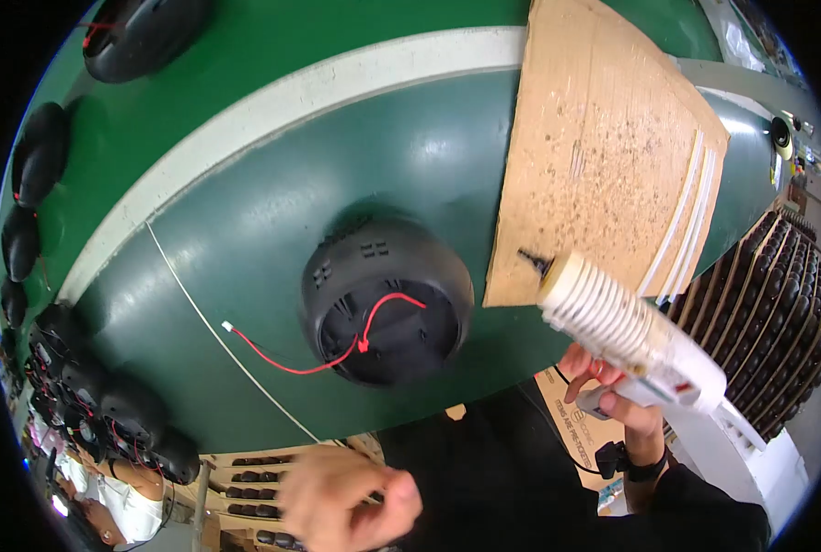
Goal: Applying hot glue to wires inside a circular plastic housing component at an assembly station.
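My right hand (613, 391) is wrapped around the handle of a white glue gun (631, 327) with a ribbed front. Its dark nozzle points up and left, over the near edge of a cardboard sheet (604, 156). At the lower edge, my left hand (346, 497) is slightly blurred, with curled fingers; what it holds, if anything, is hidden. A round black plastic housing (387, 248) sits on the green table in front of me, its hollow side facing me. From it runs a red wire (309, 370) that ends in a small white plug. Neither hand touches the housing.
White glue sticks (679, 221) lie on the stained cardboard. A pale curved rail (337, 83) divides the table from a green surface with more black housings (38, 152). Several housings (125, 405) crowd the left end, near a person in white (134, 506). Racks (760, 313) stand right.
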The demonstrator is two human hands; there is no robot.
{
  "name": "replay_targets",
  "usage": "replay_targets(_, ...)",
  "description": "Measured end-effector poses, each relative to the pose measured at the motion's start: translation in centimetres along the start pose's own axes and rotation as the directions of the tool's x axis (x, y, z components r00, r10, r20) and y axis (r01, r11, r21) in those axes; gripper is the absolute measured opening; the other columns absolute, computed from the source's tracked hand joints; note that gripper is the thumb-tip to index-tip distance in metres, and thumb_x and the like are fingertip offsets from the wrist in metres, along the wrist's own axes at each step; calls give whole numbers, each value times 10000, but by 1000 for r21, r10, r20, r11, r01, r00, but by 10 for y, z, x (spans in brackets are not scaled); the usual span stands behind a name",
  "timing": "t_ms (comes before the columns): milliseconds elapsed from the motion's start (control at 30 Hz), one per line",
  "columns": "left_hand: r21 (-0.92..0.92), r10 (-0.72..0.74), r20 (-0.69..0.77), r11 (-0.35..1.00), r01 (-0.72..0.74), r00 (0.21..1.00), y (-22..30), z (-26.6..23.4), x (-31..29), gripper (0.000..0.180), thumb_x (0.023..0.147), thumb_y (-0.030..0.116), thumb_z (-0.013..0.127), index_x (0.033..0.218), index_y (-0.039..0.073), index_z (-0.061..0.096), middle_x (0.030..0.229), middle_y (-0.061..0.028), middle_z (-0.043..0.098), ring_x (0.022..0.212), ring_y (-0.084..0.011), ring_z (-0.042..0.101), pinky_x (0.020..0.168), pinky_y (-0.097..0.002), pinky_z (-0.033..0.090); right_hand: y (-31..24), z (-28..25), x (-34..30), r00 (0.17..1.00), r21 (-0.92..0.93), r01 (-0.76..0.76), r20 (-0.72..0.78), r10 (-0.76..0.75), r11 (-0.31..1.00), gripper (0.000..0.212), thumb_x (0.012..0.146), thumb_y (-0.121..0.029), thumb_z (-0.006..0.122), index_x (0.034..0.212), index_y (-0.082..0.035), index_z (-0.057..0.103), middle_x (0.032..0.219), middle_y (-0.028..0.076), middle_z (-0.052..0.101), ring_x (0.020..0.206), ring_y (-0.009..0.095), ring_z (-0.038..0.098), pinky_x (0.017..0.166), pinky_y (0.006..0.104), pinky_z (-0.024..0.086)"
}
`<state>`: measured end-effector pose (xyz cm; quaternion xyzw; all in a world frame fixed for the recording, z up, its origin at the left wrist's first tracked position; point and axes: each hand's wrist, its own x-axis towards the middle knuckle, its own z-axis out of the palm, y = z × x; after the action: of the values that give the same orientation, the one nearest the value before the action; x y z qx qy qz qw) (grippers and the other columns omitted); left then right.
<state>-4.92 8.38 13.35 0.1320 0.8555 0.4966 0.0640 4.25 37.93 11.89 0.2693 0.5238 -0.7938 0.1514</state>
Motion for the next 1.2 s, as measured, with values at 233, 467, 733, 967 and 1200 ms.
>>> replay_targets(233,375,-106,281,927,-7,954,-23,27,89,240,694,-22,793,911,-5,690,848,-78,546,699,-220,519,628,-317,439,-1,39,-12,995,-448,100,43,-90,888,234,853,-111,731,1049,4,674,1106,206,677,952,353,685,795,385,571)
replay_targets(467,147,54,384,982,-119,922,-36,16,137,109,754,-43,722,853,-40,675,952,-126,675,781,-224,648,694,-280,494,-14,71,-7,994,-700,90,102,-26,708,215,816,-30,704,992,75,641,1011,233,671,868,346,695,719,360,558)
replay_targets(733,107,18,413,992,-69,910,-51,21,140,88,785,-9,723,836,-59,672,865,-156,719,770,-223,688,726,-277,521,-13,92,0,983,-827,181,147,-106,531,295,729,-53,726,962,90,614,918,199,631,778,330,671,652,366,554)
replay_targets(967,73,54,390,993,-90,919,-53,18,142,93,770,-6,732,826,-52,675,812,-138,702,713,-210,665,684,-271,507,-14,106,-6,995,-895,86,52,-89,439,221,771,-80,760,939,24,660,856,135,681,715,257,689,675,306,545)
replay_targets(1200,80,63,387,992,-102,920,-30,1,124,150,696,-14,774,835,-17,717,703,-85,612,609,-164,549,568,-268,404,-32,99,-13,997,-892,58,26,-76,449,258,734,-88,794,927,21,663,831,124,696,698,241,705,667,297,556)
